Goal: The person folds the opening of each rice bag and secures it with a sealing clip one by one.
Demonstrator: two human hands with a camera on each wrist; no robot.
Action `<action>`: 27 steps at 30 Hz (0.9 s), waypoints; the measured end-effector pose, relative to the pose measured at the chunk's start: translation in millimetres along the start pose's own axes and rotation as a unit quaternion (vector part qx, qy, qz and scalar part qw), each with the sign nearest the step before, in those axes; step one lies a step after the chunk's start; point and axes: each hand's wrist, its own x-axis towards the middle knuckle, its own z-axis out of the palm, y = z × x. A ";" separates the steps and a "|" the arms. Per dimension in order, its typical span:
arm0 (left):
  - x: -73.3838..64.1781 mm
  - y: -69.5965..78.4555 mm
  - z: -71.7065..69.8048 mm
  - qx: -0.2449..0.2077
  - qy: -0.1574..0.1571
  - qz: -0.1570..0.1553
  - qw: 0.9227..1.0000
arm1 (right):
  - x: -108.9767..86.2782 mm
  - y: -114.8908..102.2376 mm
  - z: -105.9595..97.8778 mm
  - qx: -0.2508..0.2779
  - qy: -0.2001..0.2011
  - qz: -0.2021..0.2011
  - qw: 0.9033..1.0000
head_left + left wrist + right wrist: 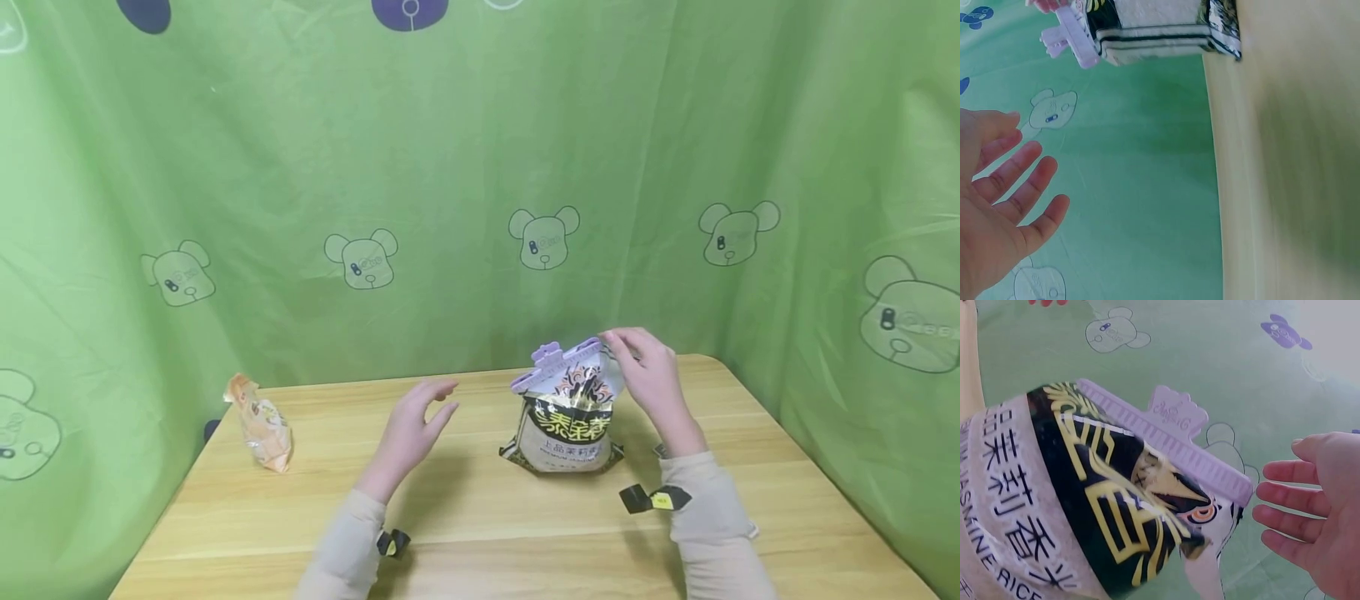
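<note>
A bag of jasmine rice stands upright on the table, its black band carrying yellow lettering. Across its folded top sits a purple bag clip, slanting up toward the right. My right hand is at the raised end of the clip; in the right wrist view its fingers are extended beside that end, with a small gap showing. To the left of the bag my left hand hovers over the table, fingers loosely spread and holding nothing. The left wrist view shows its palm with the bag farther off.
An orange and clear plastic package rests on the left part of the wooden table. Green curtains with bear-head prints hang behind the table and along both sides. Black straps with yellow labels are on both wrists.
</note>
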 end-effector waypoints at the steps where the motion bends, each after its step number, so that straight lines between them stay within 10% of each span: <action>1: -1.9 -1.5 -2.4 0.003 0.000 -0.004 1.000 | -0.1 -2.0 0.5 0.000 0.002 -0.006 1.000; 27: -35.0 -52.4 -66.6 0.045 0.036 -0.098 0.994 | -20.7 -49.3 41.6 0.052 -0.052 -0.180 0.981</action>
